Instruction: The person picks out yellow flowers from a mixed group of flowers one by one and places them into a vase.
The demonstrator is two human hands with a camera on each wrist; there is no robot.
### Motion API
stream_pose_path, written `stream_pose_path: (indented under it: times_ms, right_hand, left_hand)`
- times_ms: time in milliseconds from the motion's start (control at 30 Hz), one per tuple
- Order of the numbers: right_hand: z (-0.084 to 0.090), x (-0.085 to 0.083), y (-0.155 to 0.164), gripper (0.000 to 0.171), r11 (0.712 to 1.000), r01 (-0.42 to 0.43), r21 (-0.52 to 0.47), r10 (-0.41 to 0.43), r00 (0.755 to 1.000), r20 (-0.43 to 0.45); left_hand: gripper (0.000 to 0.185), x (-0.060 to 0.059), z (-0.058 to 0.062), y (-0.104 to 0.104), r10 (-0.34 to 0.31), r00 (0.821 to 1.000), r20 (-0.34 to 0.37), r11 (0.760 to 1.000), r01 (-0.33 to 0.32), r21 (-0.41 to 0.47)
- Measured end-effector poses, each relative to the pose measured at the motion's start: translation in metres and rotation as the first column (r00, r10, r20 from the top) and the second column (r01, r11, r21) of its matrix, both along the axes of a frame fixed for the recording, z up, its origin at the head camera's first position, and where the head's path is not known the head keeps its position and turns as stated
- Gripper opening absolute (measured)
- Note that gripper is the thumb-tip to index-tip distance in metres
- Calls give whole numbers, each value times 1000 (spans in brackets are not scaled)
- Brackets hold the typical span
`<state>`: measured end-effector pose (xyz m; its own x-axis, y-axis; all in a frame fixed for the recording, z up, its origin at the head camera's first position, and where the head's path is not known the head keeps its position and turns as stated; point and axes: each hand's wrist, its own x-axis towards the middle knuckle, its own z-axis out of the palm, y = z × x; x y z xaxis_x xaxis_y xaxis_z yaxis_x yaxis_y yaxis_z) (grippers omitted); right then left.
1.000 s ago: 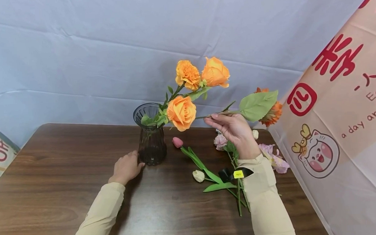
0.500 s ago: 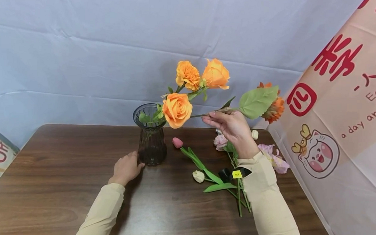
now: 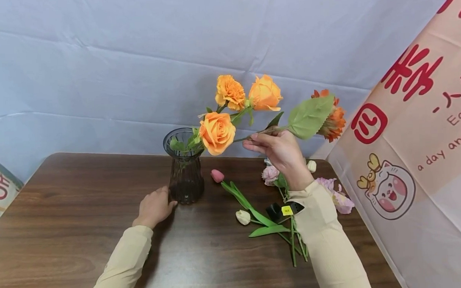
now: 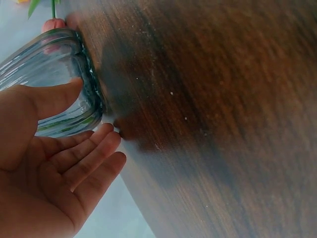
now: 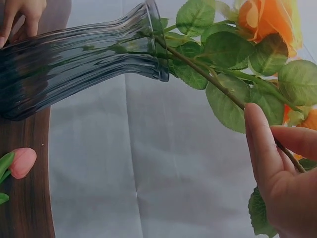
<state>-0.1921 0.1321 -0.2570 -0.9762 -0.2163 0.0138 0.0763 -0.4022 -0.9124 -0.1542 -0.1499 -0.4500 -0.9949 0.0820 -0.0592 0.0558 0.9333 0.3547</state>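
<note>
A dark, ribbed glass vase [image 3: 187, 179] stands upright on the table. My left hand [image 3: 154, 207] is at its base; in the left wrist view the thumb lies along the glass and the fingers [image 4: 94, 166] extend nearly straight beside it. My right hand [image 3: 280, 153] pinches the stem [image 5: 218, 84] of an orange many-petalled flower [image 3: 332, 121], which leans far right with a broad leaf [image 3: 311, 115]. In the right wrist view that stem's lower end reaches into the vase's mouth. Two orange roses [image 3: 217, 133] and an orange carnation [image 3: 230, 92] rise from the vase, leaning right.
On the wooden table [image 3: 83, 200] lie a pink tulip [image 3: 217, 176], a white tulip [image 3: 243, 217], a pale pink flower [image 3: 270, 175] and a lilac flower [image 3: 341, 199], their green stems crossing under my right forearm. Pale cloth [image 3: 136, 71] hangs behind; a printed banner [image 3: 416, 124] borders the right.
My right hand has shifted slightly left and up with the stem, and its flower head has risen. The front rose swung left, then settled. My left hand and the vase stay put.
</note>
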Motion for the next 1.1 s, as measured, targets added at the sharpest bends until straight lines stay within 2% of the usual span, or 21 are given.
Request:
stream_pose_path:
  times_ms: [200, 533, 1100]
  right_hand:
    - [1, -1, -6, 7, 999, 1, 53, 0, 1000, -11]
    - [0, -2, -14, 10, 985, 38, 167, -34, 999, -27]
    - [1, -2, -26, 6, 969, 67, 240, -51, 996, -69]
  left_hand:
    - [52, 0, -1, 0, -1, 1000, 5, 1000, 1, 0]
    - [51, -1, -2, 0, 1, 1000, -6, 1000, -1, -2]
    - [52, 2, -2, 2, 14, 1000, 3, 1000, -14, 0]
